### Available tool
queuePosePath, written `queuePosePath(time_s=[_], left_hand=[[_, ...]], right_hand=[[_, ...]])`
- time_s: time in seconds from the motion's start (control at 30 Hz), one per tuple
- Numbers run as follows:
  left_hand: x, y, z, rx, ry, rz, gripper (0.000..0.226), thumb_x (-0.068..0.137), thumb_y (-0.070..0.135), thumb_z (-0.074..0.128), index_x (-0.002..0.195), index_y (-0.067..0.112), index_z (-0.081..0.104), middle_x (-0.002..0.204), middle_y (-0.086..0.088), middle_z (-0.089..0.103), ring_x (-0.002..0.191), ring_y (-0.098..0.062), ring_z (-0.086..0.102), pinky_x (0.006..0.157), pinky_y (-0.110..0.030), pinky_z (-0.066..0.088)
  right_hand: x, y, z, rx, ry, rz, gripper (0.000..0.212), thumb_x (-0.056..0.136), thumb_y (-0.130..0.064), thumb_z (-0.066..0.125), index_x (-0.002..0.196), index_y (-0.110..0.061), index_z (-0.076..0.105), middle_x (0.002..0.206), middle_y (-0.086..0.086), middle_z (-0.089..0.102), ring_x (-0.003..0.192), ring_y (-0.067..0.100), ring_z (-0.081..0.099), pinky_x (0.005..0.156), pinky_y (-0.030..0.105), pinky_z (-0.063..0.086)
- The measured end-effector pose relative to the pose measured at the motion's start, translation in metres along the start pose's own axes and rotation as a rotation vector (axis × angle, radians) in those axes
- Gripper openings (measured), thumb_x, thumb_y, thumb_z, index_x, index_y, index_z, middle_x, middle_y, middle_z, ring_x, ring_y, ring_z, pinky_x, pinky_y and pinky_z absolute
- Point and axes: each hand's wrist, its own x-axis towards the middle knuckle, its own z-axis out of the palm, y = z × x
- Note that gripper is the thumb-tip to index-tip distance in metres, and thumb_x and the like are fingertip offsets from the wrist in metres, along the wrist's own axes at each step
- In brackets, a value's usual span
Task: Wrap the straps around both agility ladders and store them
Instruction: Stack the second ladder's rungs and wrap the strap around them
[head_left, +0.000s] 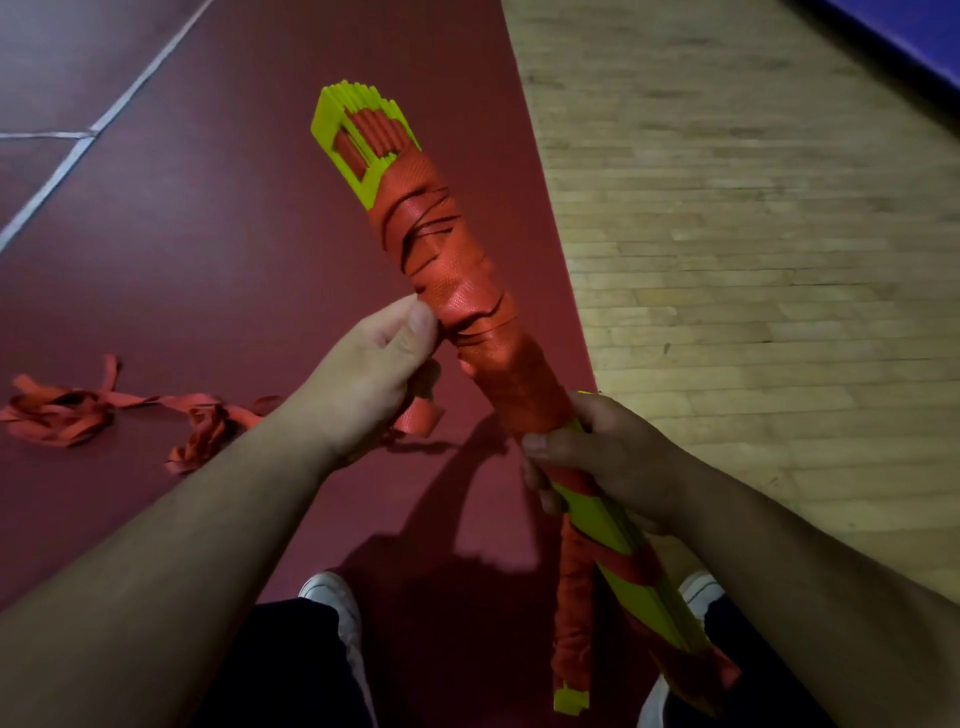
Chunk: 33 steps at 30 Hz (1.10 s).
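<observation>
A bundled agility ladder (457, 270) of stacked yellow-green rungs is held up in front of me, its middle wound in orange strap. My right hand (597, 457) grips the bundle near its lower part. My left hand (374, 374) pinches the loose end of the orange strap (418, 418) right beside the wrapped section. A second strap-wrapped bundle (571, 613) with a yellow-green end hangs below my right hand, by my legs; how it is held is hidden. More loose orange strap (78, 410) lies tangled on the floor at the left.
I stand on a dark red floor mat (218, 249) with white lines at the upper left. Wooden flooring (779, 260) runs along the right, with a blue strip at the top right corner. My white shoes (332, 597) show at the bottom.
</observation>
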Motion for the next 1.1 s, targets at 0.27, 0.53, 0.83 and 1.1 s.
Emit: queuePosePath(time_s=[0.27, 0.53, 0.83, 1.1], left_hand=[[0.0, -0.003, 0.006, -0.052, 0.039, -0.066, 0.039, 0.081, 0.061, 0.061, 0.079, 0.022, 0.063, 0.073, -0.003, 0.054, 0.054, -0.01, 0.041, 0.05, -0.025, 0.039], [0.004, 0.002, 0.023, -0.046, 0.285, -0.028, 0.044, 0.09, 0.051, 0.06, 0.073, 0.01, 0.058, 0.055, -0.005, 0.051, 0.04, -0.015, 0.043, 0.038, -0.02, 0.035], [0.004, 0.011, 0.001, -0.119, 0.37, -0.16, 0.045, 0.079, 0.063, 0.055, 0.082, 0.018, 0.062, 0.054, 0.003, 0.042, 0.046, -0.016, 0.039, 0.041, -0.022, 0.034], [0.003, 0.004, 0.0, -0.35, 0.0, -0.107, 0.066, 0.08, 0.067, 0.053, 0.114, 0.014, 0.074, 0.115, -0.015, 0.057, 0.054, -0.01, 0.038, 0.043, -0.017, 0.033]], right_hand=[[-0.001, 0.003, 0.0, 0.072, -0.055, 0.055, 0.032, 0.072, -0.028, 0.073, 0.093, -0.007, 0.061, 0.073, 0.015, 0.066, 0.06, 0.028, 0.062, 0.058, 0.034, 0.05], [0.005, 0.002, 0.003, -0.058, 0.001, 0.019, 0.046, 0.068, -0.037, 0.083, 0.1, -0.01, 0.064, 0.084, 0.014, 0.064, 0.078, 0.026, 0.059, 0.068, 0.035, 0.051], [0.004, 0.011, 0.006, -0.377, 0.268, -0.065, 0.034, 0.074, -0.029, 0.089, 0.1, -0.023, 0.067, 0.077, -0.004, 0.072, 0.065, 0.007, 0.063, 0.065, 0.03, 0.051], [-0.001, 0.0, 0.007, -0.138, 0.105, -0.051, 0.027, 0.072, -0.013, 0.083, 0.091, -0.011, 0.064, 0.067, 0.013, 0.065, 0.05, 0.02, 0.06, 0.046, 0.028, 0.049]])
